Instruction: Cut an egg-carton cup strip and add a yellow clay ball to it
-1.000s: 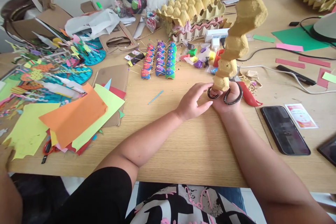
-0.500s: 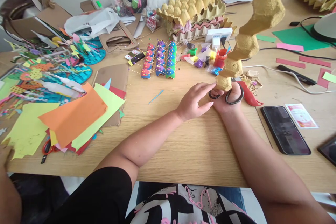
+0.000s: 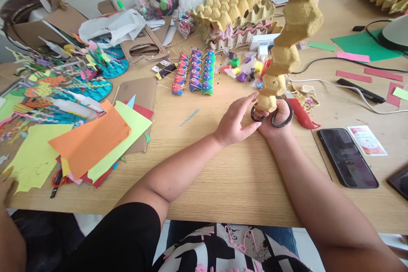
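A long strip of yellow egg carton [image 3: 280,59] rises from between my hands, its top running out of view. My left hand [image 3: 237,121] holds its lower end, with the fingers at its side and partly behind it; the thumb points to my right hand. In my right hand [image 3: 278,121] is a pair of scissors [image 3: 290,115] with dark handles, the fingers through the loops. The strip hides the blades, so I cannot tell whether they touch it. Just right of my right hand lies a red-handled tool [image 3: 302,114].
Three rows of painted carton caterpillars [image 3: 195,72] stand mid-table. Egg trays [image 3: 234,4] are stacked behind. Coloured paper [image 3: 92,140] and blue craft pieces [image 3: 102,89] lie left, a phone [image 3: 347,157] and white cable [image 3: 344,89] right. Another person's hand [image 3: 5,187] is at the left edge.
The egg carton strip has swung left, its upper part most. The scissors have shifted slightly left and down. My left hand has barely moved.
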`<state>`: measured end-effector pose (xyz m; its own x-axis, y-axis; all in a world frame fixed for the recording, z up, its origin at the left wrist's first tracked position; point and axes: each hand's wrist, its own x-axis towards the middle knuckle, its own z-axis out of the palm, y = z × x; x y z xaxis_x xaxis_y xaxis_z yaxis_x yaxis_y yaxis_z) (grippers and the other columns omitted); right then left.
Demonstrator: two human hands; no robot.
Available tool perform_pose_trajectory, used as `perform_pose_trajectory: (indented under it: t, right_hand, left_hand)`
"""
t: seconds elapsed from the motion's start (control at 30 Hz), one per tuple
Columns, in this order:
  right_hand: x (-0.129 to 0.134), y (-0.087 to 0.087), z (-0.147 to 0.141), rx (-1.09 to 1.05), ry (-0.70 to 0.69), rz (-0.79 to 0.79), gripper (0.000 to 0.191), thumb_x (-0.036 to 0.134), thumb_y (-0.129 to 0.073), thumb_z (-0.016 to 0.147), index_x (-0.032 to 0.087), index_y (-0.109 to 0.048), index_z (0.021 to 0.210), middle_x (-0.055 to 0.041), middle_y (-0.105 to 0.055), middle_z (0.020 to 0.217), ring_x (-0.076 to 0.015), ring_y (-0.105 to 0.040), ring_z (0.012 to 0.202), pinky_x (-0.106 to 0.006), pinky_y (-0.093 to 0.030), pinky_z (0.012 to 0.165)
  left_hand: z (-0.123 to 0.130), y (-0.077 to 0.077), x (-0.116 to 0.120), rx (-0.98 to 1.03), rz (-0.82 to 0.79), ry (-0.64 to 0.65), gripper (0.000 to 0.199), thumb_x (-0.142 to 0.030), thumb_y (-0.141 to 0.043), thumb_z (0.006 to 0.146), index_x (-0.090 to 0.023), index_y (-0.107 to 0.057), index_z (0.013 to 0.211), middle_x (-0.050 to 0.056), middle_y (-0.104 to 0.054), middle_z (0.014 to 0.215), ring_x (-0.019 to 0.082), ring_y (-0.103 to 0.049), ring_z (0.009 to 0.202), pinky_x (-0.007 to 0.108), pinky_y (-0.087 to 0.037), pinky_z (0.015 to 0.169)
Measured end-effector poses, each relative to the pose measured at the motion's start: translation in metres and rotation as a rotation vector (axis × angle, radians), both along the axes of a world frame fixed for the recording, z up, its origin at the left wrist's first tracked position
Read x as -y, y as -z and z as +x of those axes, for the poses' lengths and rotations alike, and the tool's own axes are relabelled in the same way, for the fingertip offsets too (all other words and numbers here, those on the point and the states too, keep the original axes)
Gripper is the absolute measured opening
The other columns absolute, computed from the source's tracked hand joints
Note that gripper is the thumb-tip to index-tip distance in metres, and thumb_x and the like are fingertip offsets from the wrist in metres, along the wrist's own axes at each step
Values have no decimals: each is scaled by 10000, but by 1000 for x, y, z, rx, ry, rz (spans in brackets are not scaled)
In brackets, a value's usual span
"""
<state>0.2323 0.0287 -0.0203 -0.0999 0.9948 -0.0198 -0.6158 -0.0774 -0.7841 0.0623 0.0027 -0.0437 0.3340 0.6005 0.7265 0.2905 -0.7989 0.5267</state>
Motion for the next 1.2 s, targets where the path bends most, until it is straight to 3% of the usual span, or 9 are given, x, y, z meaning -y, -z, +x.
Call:
perform_pose_trajectory:
  t: [0.17, 0.33, 0.47, 0.6, 0.8, 1.2]
  right_hand:
    - [2, -4, -4, -10, -16, -61, 188, 331, -790, 642, 245, -666, 755, 11, -510, 684, -101, -203, 561, -335, -305, 531]
    - [2, -6, -4, 5, -6, -76, 194, 342, -780, 614, 259, -637, 716, 32, -405, 632, -116, -217, 570, -344, -277, 545]
    - [3, -3, -2, 38, -44, -67, 254, 413, -802, 667, 297, -580, 707, 43, -337, 600, -138, -228, 598, -376, -298, 577]
    - [1, 2, 0, 16, -52, -48, 339, 416, -806, 751, 296, -490, 740, 53, -282, 611, -133, -253, 587, -364, -363, 581]
    - [-1, 2, 2, -127, -83, -73, 319, 263, -766, 721, 287, -453, 781, 54, -371, 611, -129, -282, 533, -309, -366, 469]
    - [-3, 7, 3, -138, -109, -41, 318, 260, -789, 731, 283, -474, 771, 54, -438, 617, -126, -304, 549, -334, -379, 521]
  left_hand:
    - [0, -1, 0, 7, -4, 13, 810, -459, -652, 1097, -282, -271, 1789, 186, -657, 1552, 328, -664, 1412, 509, -532, 1226]
    - [0, -3, 3, -60, -5, 27, 860, -430, -620, 1107, -293, -172, 1827, 195, -619, 1615, 349, -626, 1465, 519, -539, 1220]
    - [2, -4, 6, -92, -3, 39, 919, -348, -620, 1104, -271, -82, 1845, 187, -668, 1556, 322, -663, 1405, 485, -566, 1194]
    - [3, -2, 5, -80, 50, 49, 893, -295, -632, 1098, -247, -137, 1839, 185, -677, 1548, 303, -681, 1381, 453, -581, 1180]
    - [4, 1, 3, -83, 67, 45, 858, -266, -628, 1096, -224, -187, 1831, 200, -644, 1600, 307, -685, 1391, 450, -599, 1158]
    - [4, -1, 3, -102, 76, 27, 893, -268, -626, 1097, -259, -137, 1844, 181, -656, 1592, 313, -678, 1411, 462, -585, 1190]
